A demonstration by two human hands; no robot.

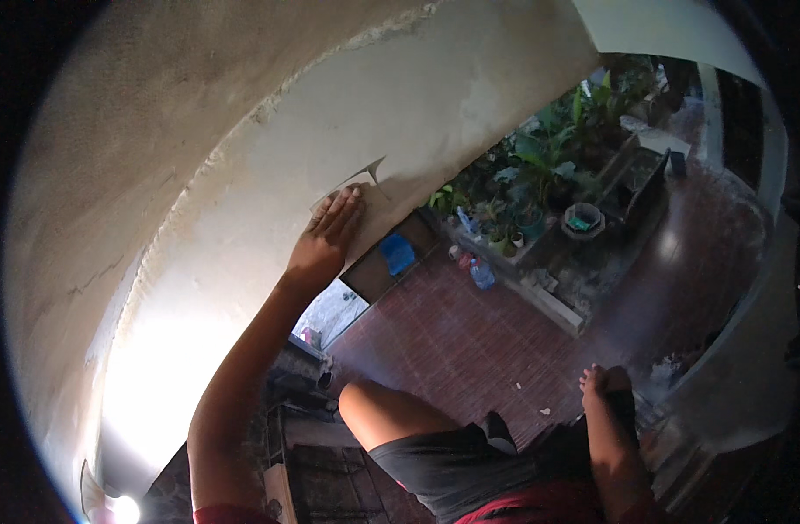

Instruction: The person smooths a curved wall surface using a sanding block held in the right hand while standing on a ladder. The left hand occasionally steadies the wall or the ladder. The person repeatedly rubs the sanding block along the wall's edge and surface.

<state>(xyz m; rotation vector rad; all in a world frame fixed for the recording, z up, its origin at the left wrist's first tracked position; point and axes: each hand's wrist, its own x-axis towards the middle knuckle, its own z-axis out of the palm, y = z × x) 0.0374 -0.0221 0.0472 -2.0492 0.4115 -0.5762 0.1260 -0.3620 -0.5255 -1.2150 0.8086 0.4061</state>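
My left hand (328, 240) reaches up to the pale plastered surface (400, 96), with its fingers laid together over a thin sheet of sandpaper (358, 182). The sheet is pressed against the plaster, and a curled corner stands off beyond my fingertips. Part of the sheet is hidden under the hand. Low at the right, my right hand (595, 384) hangs beside my knee with its fingers curled in. Whatever may be in it is too dark to make out.
A rough seam (216, 157) runs along the plaster. A bright lamp (124, 509) glares at lower left. Far below lies a red tiled floor (470, 332), with a blue plastic bottle (481, 274), potted plants (540, 157) and a low planter edge (553, 306).
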